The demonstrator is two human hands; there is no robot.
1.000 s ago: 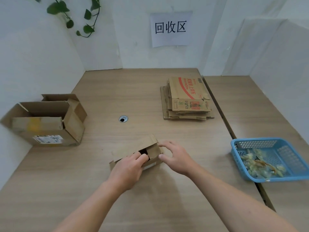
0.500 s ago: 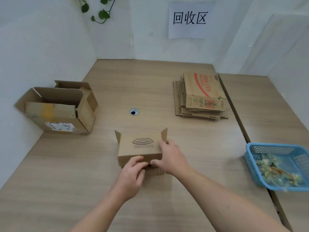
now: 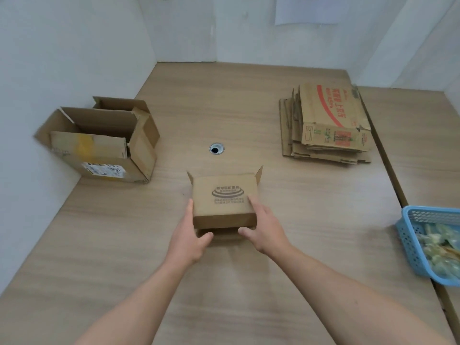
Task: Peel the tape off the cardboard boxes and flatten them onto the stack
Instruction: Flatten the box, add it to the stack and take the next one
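Where fingers met, hands (image 3: 226,235) flank box (image 3: 224,200).

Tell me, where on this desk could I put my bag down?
The wooden table is bare along the back, between the open cardboard box at left and the stack of flattened cardboard at right. The near left corner is bare too. It is crowded mid-table, where both hands grip the small brown box, and by the blue plastic basket.
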